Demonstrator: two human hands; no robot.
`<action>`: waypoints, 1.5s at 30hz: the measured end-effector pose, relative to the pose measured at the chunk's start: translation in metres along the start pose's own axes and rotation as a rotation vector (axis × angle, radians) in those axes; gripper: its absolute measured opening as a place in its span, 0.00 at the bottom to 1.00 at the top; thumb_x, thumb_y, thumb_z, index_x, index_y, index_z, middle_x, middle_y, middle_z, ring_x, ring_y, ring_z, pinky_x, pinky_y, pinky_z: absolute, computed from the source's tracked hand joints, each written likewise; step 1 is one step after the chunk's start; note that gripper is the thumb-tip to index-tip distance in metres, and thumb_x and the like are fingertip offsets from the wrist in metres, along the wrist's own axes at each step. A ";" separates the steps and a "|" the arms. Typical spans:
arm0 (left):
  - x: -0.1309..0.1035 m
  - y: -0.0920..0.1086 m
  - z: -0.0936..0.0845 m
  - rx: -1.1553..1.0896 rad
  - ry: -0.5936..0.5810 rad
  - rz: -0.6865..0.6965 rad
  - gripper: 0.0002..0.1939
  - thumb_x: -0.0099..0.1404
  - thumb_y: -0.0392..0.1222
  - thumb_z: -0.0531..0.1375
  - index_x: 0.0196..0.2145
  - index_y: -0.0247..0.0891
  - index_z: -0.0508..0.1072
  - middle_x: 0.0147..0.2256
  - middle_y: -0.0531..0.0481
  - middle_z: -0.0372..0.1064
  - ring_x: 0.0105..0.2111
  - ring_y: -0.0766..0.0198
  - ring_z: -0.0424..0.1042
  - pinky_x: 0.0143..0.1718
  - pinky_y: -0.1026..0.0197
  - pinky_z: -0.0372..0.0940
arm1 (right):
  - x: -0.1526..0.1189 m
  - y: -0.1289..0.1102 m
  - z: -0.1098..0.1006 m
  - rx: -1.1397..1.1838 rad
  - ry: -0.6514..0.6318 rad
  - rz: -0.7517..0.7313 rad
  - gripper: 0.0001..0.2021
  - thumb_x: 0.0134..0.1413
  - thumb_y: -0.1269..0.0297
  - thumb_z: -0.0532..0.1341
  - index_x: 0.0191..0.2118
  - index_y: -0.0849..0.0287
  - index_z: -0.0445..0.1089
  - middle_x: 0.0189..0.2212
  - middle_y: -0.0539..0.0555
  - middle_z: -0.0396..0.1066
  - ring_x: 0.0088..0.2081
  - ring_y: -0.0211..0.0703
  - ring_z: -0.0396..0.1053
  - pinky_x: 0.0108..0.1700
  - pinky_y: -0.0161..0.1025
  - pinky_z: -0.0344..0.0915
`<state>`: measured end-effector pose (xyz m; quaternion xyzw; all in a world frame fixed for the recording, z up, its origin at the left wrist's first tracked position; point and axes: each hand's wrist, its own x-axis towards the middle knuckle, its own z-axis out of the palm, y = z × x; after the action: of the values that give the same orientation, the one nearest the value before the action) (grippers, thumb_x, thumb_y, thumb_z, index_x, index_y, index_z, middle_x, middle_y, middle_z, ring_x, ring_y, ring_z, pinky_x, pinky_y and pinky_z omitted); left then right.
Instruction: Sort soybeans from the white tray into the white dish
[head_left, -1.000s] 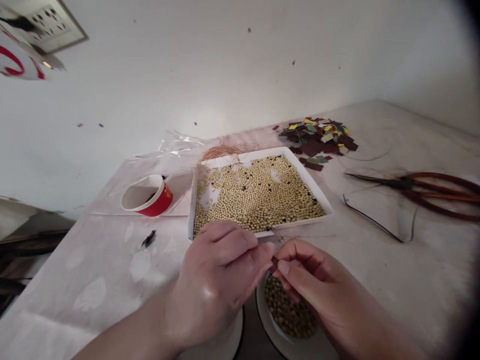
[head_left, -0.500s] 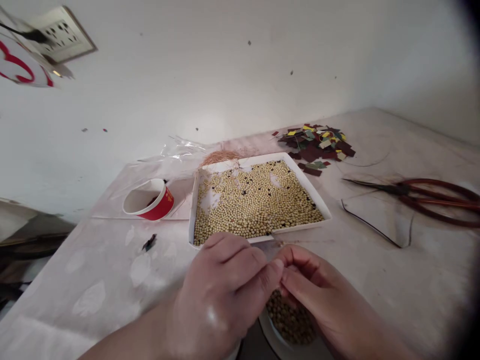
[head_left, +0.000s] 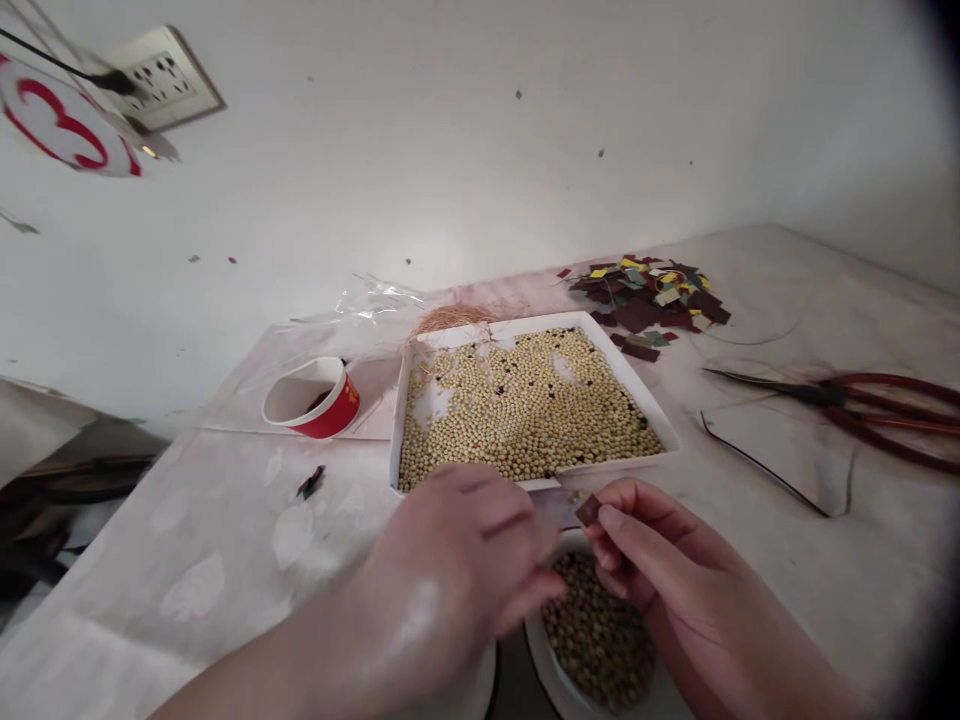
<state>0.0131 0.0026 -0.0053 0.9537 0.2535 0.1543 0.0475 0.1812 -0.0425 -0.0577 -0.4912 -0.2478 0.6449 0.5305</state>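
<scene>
Pinched between the thumb and fingertips of my right hand [head_left: 667,570] is a small dark brown rectangular piece [head_left: 589,510]. To its left, my left hand [head_left: 457,580] is smeared by motion, so what its fingers hold, if anything, does not show. Below the hands stands a white bowl [head_left: 551,665] with round brown beads or seeds [head_left: 600,630] in it. Another pale round rim shows partly under my left forearm. Just beyond the hands lies a white tray [head_left: 667,455] of small cream-coloured beads [head_left: 525,410] mixed with a few dark ones.
A red and white paper cup [head_left: 341,405] stands left of the tray. Large-handled scissors [head_left: 832,395] and a bent dark wire [head_left: 765,470] lie right. Behind are a heap of coloured pieces [head_left: 645,300], copper-coloured strands [head_left: 454,318] and clear plastic [head_left: 375,300]. A dark scrap [head_left: 310,482] lies left.
My hands have parted; the left fingers have come away from the right fingertips. The dark brown piece is now visible in my right hand, and more of the bowl shows. The view has shifted slightly.
</scene>
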 end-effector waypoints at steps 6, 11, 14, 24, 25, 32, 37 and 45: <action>-0.007 -0.057 0.003 0.270 -0.298 -0.457 0.05 0.61 0.39 0.57 0.33 0.37 0.73 0.32 0.48 0.69 0.36 0.58 0.68 0.36 0.56 0.63 | -0.001 0.002 0.001 0.012 -0.009 0.012 0.09 0.46 0.59 0.64 0.25 0.57 0.67 0.22 0.48 0.63 0.22 0.33 0.55 0.24 0.33 0.52; -0.007 -0.074 0.014 0.255 -0.370 -0.493 0.05 0.60 0.37 0.56 0.29 0.38 0.72 0.31 0.49 0.69 0.34 0.60 0.68 0.35 0.58 0.62 | -0.002 0.005 0.000 -0.008 -0.006 0.040 0.09 0.46 0.58 0.64 0.26 0.57 0.67 0.22 0.48 0.63 0.22 0.33 0.56 0.24 0.34 0.51; -0.007 -0.074 0.016 0.231 -0.381 -0.483 0.08 0.60 0.36 0.53 0.27 0.38 0.71 0.30 0.49 0.69 0.32 0.61 0.67 0.34 0.60 0.61 | -0.002 0.005 -0.001 -0.013 -0.001 0.050 0.08 0.46 0.58 0.64 0.27 0.57 0.67 0.23 0.48 0.64 0.23 0.33 0.56 0.24 0.34 0.51; -0.005 -0.076 0.020 0.186 -0.364 -0.484 0.08 0.57 0.34 0.53 0.25 0.36 0.72 0.28 0.49 0.68 0.31 0.63 0.67 0.32 0.62 0.60 | -0.002 0.007 -0.001 -0.024 -0.011 0.050 0.08 0.48 0.59 0.62 0.28 0.56 0.66 0.23 0.47 0.64 0.23 0.33 0.56 0.25 0.33 0.51; -0.004 -0.074 0.018 0.177 -0.346 -0.500 0.08 0.57 0.34 0.53 0.25 0.36 0.72 0.28 0.49 0.68 0.30 0.64 0.66 0.32 0.62 0.60 | -0.002 0.007 -0.001 -0.027 -0.011 0.049 0.08 0.48 0.58 0.62 0.28 0.56 0.66 0.23 0.47 0.63 0.23 0.33 0.55 0.25 0.33 0.51; -0.001 -0.015 -0.010 -0.115 0.116 -0.259 0.04 0.59 0.33 0.55 0.28 0.37 0.69 0.29 0.52 0.65 0.31 0.67 0.64 0.34 0.63 0.61 | -0.002 0.004 0.003 -0.113 -0.042 0.057 0.10 0.48 0.57 0.61 0.26 0.58 0.65 0.19 0.47 0.60 0.22 0.34 0.54 0.24 0.33 0.51; -0.001 0.019 0.001 -0.085 0.368 -0.026 0.08 0.60 0.34 0.56 0.24 0.38 0.69 0.24 0.53 0.63 0.28 0.66 0.61 0.32 0.60 0.61 | -0.004 0.002 0.005 -0.224 -0.097 0.023 0.07 0.47 0.61 0.60 0.25 0.58 0.65 0.19 0.46 0.60 0.22 0.34 0.54 0.25 0.33 0.52; -0.001 0.014 0.001 0.014 0.186 -0.078 0.06 0.60 0.33 0.57 0.26 0.37 0.71 0.27 0.52 0.65 0.31 0.64 0.61 0.35 0.57 0.60 | -0.004 0.001 0.003 -0.365 -0.174 -0.033 0.07 0.49 0.61 0.58 0.25 0.57 0.66 0.20 0.46 0.60 0.24 0.36 0.55 0.27 0.34 0.54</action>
<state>0.0195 -0.0105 -0.0044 0.9250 0.2949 0.2383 0.0233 0.1780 -0.0457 -0.0561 -0.5175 -0.4134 0.6204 0.4199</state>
